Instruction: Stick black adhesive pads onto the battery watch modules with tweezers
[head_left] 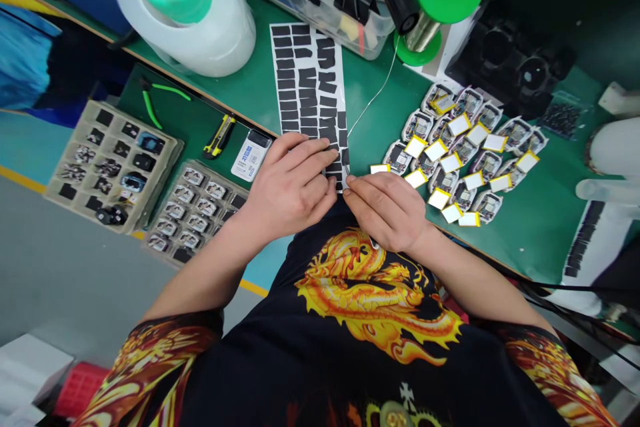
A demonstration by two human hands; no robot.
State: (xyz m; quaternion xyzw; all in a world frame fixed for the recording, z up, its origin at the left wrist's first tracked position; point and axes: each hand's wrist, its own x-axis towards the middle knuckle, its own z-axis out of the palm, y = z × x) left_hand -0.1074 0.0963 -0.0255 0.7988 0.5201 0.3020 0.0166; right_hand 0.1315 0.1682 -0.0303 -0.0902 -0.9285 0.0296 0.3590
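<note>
A white backing sheet of black pads (307, 80) runs from 12 o'clock down to the person's hands, its lower end under their fingers. The left hand (290, 187) lies open and flat, fingertips resting on the sheet's lower part, not clenched. The right hand (385, 210) comes in from 3 o'clock, thumb and forefinger pinched together at the sheet's lower edge; whether they hold the sheet or a single pad is hidden. The pads stand in uneven columns, with bare gaps and some lying askew, while many remain on the backing. At 2 to 3 o'clock lies a cluster of circuit modules (465, 147), many topped by white, yellow-edged cells; one loose cell (380, 169) sits just beside the right hand. Whether any modules carry pads cannot be told. Farther out at 3 o'clock is a second strip of black pads (587, 240). At 9 o'clock stand two pulp trays (193, 213) of parts, with green-handled pliers (165, 100) and a yellow utility knife (219, 137) at 10 o'clock. A solder spool (440, 7) sits at 1 o'clock.
</note>
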